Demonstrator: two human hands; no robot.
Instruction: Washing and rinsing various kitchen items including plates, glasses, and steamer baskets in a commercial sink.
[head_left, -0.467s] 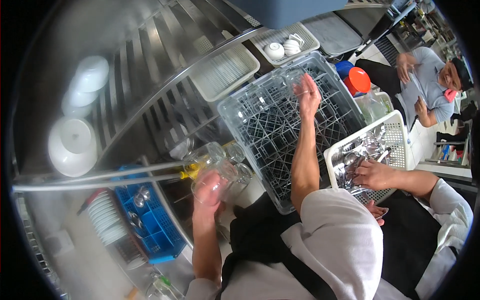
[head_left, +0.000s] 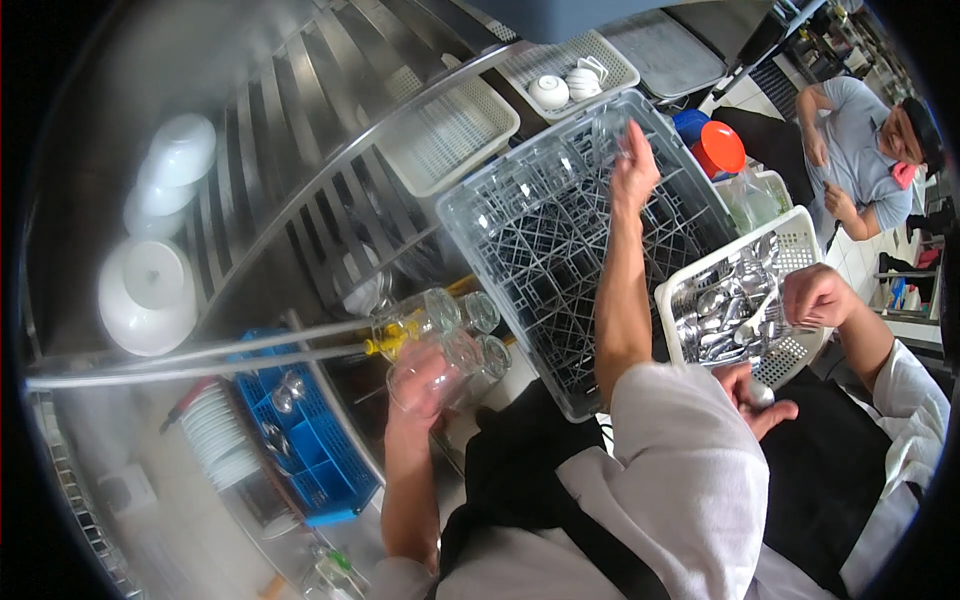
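Note:
A grey compartmented dish rack (head_left: 575, 402) lies tilted in front of me, with several clear glasses (head_left: 500, 205) standing along its far-left side. My right hand (head_left: 634, 172) reaches to its far corner, fingers closed around a clear drinking glass (head_left: 608, 135) at the rim compartments. Left of the rack, my left hand (head_left: 418, 378) is closed on another clear drinking glass (head_left: 398, 388), and its fingers show blurred through the glass. Beside that hand, several more clear glasses (head_left: 480, 312) are bunched together; whether the hand also holds some of these I cannot tell.
On the right, a co-worker's hand (head_left: 818, 296) is over a white basket (head_left: 668, 320) of cutlery; their other hand (head_left: 752, 398) holds a spoon. A blue cutlery holder (head_left: 335, 490) and stacked plates (head_left: 215, 430) are at left. White cups (head_left: 548, 92) sit in a far basket; a metal rail (head_left: 300, 200) curves across.
My right hand has moved slightly away and to the right with the glass. My left hand stays nearly in place. The co-worker's hand has lifted out of the cutlery.

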